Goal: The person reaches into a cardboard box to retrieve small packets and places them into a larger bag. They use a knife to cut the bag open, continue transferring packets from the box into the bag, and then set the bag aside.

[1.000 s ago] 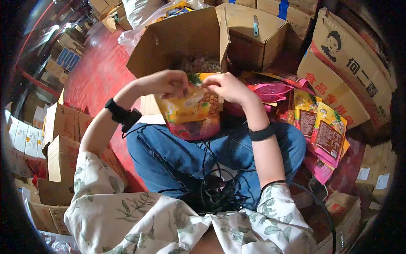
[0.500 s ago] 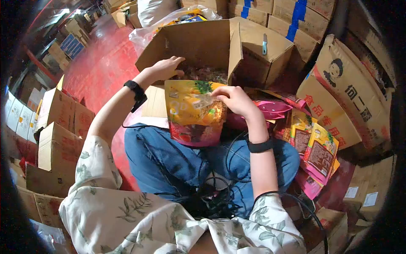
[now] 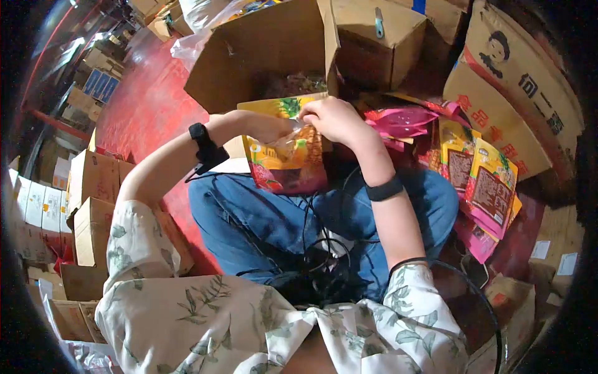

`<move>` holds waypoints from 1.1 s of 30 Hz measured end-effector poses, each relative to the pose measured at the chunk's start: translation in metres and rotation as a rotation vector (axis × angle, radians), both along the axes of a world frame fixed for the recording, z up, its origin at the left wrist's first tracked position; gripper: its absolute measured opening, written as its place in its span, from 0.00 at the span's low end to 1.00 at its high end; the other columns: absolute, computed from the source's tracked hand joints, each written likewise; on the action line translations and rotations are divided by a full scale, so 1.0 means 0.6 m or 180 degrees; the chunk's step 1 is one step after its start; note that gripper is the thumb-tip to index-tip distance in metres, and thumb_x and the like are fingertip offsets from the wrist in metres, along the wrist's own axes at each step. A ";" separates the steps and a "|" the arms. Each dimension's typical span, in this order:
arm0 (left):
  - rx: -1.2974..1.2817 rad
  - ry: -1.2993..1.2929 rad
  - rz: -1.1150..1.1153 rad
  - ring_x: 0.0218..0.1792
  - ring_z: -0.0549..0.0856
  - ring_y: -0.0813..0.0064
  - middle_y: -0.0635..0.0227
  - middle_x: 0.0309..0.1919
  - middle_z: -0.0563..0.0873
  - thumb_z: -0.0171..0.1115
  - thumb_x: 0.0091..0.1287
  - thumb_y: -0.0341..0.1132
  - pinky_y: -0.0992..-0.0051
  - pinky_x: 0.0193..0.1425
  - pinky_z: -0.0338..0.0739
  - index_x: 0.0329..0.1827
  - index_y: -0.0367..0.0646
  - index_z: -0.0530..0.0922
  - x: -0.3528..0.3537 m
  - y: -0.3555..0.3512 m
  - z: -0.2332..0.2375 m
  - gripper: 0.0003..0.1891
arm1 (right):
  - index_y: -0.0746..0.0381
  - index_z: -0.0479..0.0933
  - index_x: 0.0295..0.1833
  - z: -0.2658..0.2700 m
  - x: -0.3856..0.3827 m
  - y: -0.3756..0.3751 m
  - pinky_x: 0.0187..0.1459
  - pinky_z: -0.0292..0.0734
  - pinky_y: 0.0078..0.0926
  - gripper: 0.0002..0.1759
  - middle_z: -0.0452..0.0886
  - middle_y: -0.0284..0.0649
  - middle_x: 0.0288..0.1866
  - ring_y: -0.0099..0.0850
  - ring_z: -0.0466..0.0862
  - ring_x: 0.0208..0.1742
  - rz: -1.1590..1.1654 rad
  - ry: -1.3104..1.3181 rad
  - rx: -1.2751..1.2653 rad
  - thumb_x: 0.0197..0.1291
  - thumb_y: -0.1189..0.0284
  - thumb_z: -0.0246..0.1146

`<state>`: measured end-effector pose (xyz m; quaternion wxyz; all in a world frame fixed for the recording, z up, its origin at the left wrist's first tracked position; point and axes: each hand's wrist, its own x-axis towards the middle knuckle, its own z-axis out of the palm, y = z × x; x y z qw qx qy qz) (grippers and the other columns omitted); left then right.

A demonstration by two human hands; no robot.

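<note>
A yellow and red printed pouch (image 3: 289, 168) stands upright over my crossed legs, against the open cardboard box (image 3: 261, 53). My left hand (image 3: 268, 126) reaches across the pouch's upper part, its fingers bent at a small clear wrapper near the pouch's middle. From the right, my right hand (image 3: 330, 118) pinches at the same spot, thumb and fingers together near the pouch's upper right edge. What exactly the fingertips hold is too small to tell. Small clear-wrapped pieces (image 3: 302, 84) lie inside the box behind the pouch.
Pink pouches (image 3: 405, 121) and a stack of yellow and pink pouches (image 3: 492, 187) lie to the right. A knife with a light blue handle (image 3: 379, 23) rests on a carton (image 3: 367, 47). Cartons (image 3: 93, 181) stand at left. A black cable crosses my lap.
My left hand has moved from the box opening down and right to the front of the pouch, beside my right hand. The whole view has shifted slightly.
</note>
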<state>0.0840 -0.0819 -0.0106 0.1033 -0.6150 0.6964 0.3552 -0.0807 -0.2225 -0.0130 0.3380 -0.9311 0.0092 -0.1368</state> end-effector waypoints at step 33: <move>0.0369 0.0375 -0.0158 0.43 0.75 0.73 0.64 0.43 0.79 0.53 0.63 0.38 0.75 0.50 0.71 0.53 0.39 0.71 -0.035 0.141 -0.002 0.18 | 0.55 0.81 0.41 0.048 -0.014 0.063 0.44 0.76 0.34 0.10 0.83 0.42 0.36 0.40 0.82 0.39 0.0986 -0.0398 0.0078 0.54 0.72 0.57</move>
